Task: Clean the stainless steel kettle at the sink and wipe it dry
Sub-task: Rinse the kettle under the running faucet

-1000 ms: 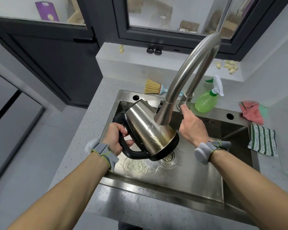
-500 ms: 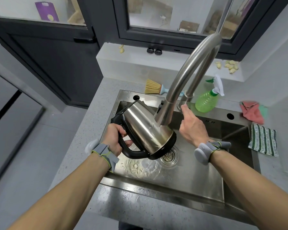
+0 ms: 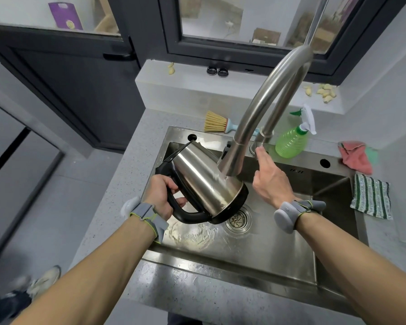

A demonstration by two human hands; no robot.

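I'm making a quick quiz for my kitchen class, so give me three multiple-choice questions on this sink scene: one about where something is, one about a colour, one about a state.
1. Where does the green plastic spray bottle stand?
A. behind the steel sink, right of the curved steel faucet
B. inside the basin
C. on the window ledge

2. What colour is the handle of the stainless steel kettle?
A. red
B. black
C. white

3. How is the kettle held?
A. upright on the counter
B. tilted over the basin, left hand in a grip on its handle
C. lying in the basin, untouched

Answers: 1 A, it stands on the sink's back rim beside the faucet base. 2 B, the handle loop is black. 3 B, the left hand's fingers curl round the handle while the right hand reaches to the faucet base.
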